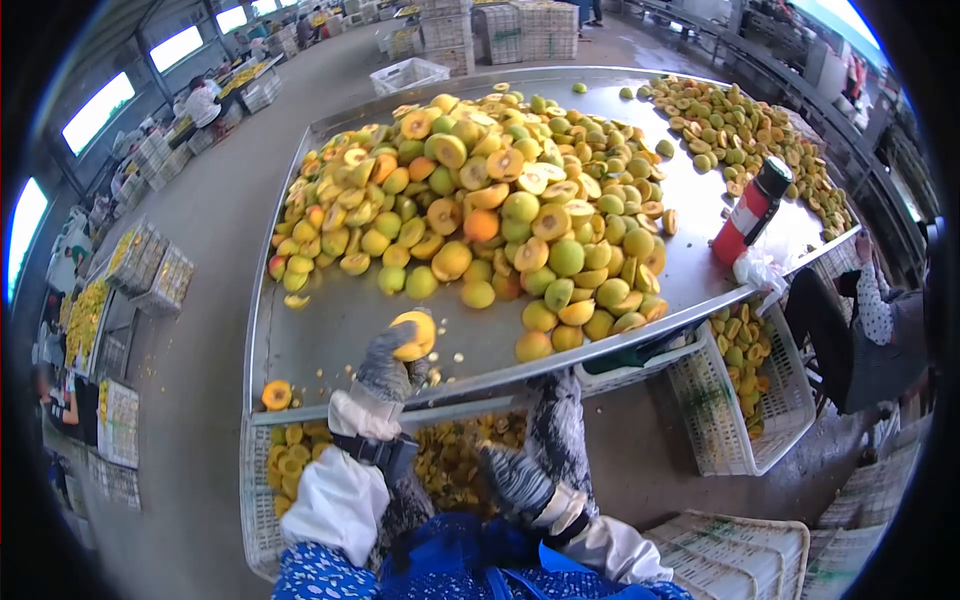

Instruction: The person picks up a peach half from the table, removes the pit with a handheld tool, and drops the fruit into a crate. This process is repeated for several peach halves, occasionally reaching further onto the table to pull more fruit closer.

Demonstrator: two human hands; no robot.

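Grey gloves (pixel 385 367), white sleeves (pixel 338 500), blue apron (pixel 455 560)

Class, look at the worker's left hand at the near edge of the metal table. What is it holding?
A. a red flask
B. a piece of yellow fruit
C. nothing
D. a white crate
B: the gloved left hand is closed around a piece of yellow fruit at the near edge of the table, while the red flask stands apart on the right side.
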